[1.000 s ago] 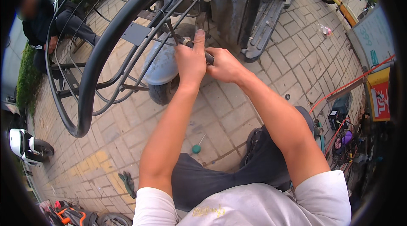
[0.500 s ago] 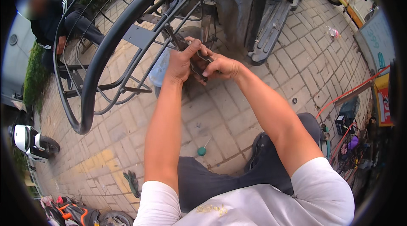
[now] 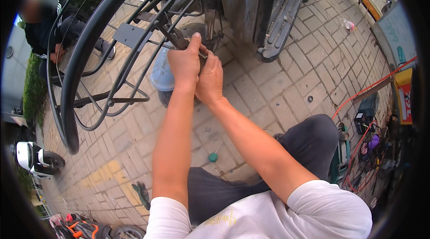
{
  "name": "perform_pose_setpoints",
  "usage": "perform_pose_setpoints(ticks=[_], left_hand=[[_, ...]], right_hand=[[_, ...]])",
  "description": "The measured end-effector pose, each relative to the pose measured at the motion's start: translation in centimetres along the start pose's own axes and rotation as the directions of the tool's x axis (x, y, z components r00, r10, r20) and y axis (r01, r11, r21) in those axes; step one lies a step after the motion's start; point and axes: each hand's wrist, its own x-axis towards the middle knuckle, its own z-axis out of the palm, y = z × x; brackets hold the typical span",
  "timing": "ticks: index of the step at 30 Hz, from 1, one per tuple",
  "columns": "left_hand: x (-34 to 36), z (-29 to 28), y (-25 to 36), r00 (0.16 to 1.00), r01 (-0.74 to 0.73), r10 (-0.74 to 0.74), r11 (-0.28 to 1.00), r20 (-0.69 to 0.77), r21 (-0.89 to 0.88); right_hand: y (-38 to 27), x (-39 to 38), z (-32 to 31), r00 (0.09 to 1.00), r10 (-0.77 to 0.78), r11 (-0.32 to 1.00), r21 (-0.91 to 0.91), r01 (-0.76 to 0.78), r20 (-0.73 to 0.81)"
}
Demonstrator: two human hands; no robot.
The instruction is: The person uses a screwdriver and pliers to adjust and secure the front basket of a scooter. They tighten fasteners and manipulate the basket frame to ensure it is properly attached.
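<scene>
My left hand [image 3: 183, 64] is closed around a dark metal tool or part [image 3: 177, 39] at the front of a dusty scooter [image 3: 242, 6], thumb pointing up along it. My right hand [image 3: 209, 76] is closed just right of and below it, fingers wrapped on something dark that is mostly hidden. A large black tubular rack [image 3: 74, 100] with a flat plate [image 3: 131, 35] stands at the left of my hands. Behind them are the front fork [image 3: 211, 23] and a pale blue mudguard [image 3: 159, 73] over the wheel.
A person [image 3: 45, 32] sits beyond the rack. A green-handled screwdriver [image 3: 212, 157] and a glove [image 3: 141, 194] lie on the paving [image 3: 251, 140]. Tools and red cable [image 3: 349, 100] lie at right. A yellow scooter [image 3: 367, 3], white scooter [image 3: 33, 158] and orange-black vehicle [image 3: 85, 228] surround the area.
My right hand has shifted left and lower, turning so its fingers point upward beside my left hand. The rack sits slightly further left in view. My right knee shows more.
</scene>
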Motion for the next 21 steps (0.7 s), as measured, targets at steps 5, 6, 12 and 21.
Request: perform_pose_setpoints(ticks=[5, 6, 12, 21], left_hand=[[-1.0, 0.1, 1.3, 0.993, -0.011, 0.041, 0.963, -0.107, 0.269], [-1.2, 0.2, 1.3, 0.990, -0.063, 0.097, 0.956, -0.106, 0.286], [-1.4, 0.0, 1.1, 0.985, -0.133, 0.165, 0.923, -0.058, 0.361], [-1.2, 0.5, -0.7, 0.995, -0.010, -0.003, 0.990, 0.099, 0.137]], right_hand=[[-0.4, 1.6, -1.6, 0.889, 0.178, 0.910, 0.274, -0.312, 0.421], [-0.1, 1.6, -1.8, 0.886, 0.125, 0.869, 0.382, -0.315, 0.446], [1.1, 2.5, -2.9, 0.771, -0.065, 0.696, 0.582, -0.421, 0.634], [0.6, 0.5, -3.9, 0.985, -0.098, 0.981, 0.182, 0.071, 0.140]])
